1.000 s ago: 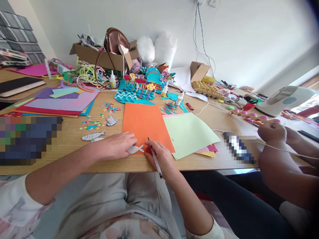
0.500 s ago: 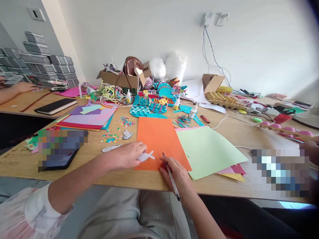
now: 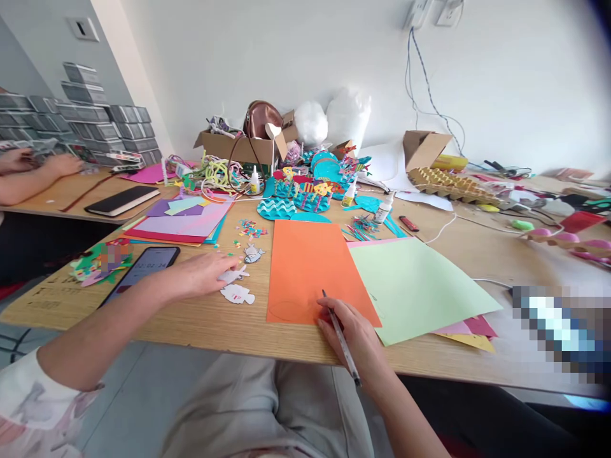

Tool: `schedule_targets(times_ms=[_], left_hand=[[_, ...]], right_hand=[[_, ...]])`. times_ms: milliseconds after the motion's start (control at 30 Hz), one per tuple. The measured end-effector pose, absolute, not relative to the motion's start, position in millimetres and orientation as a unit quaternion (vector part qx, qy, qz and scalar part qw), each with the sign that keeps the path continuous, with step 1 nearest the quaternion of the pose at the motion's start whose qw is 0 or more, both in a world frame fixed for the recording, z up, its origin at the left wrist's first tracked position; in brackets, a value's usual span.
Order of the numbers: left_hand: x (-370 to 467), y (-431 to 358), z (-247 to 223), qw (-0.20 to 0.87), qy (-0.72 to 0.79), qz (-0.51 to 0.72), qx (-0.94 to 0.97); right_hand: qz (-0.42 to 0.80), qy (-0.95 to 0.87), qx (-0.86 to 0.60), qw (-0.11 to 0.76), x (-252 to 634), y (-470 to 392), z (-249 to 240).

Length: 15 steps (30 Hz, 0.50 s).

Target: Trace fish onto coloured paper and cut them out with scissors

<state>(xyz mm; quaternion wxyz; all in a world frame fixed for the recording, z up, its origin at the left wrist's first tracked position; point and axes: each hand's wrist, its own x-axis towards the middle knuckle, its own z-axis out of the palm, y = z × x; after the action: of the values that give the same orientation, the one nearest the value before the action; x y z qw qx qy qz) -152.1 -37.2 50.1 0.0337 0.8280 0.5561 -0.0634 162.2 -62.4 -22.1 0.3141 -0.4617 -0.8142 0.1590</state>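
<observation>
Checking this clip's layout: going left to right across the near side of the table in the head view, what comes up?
Phone, left hand, upper fish cutout, orange sheet, green sheet, pixelated device.

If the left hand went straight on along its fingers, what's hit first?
Likely the fish cutout nearest the orange sheet, just past the left hand; exact height above it is unclear.

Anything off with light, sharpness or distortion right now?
Head view: bright, soft light, upper right corner dark; head view: orange sheet and pen fairly crisp, far-right clutter softer; head view: wide-angle stretching near edges, and a pixelated patch hiding detail at lower right.
</observation>
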Motion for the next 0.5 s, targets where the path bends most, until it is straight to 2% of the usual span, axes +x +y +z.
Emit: schedule_targets(times_ms=[167, 300, 500], left_hand=[[-126.9, -53.9, 42.2, 0.016, 0.486, 0.021, 0.873], [-93.9, -67.8, 32.3, 0.077, 0.404, 0.052, 0.91], [-88.0, -65.9, 18.7, 0.125, 0.393, 0.069, 0.908]], right_hand=[[0.175, -0.816, -0.458, 0.308, 163.2, -61.5, -20.4], [0.186, -0.815, -0.458, 0.301, 167.1, -57.9, -19.2], [0.22, -0.808, -0.448, 0.312, 177.3, -52.8, -9.0]])
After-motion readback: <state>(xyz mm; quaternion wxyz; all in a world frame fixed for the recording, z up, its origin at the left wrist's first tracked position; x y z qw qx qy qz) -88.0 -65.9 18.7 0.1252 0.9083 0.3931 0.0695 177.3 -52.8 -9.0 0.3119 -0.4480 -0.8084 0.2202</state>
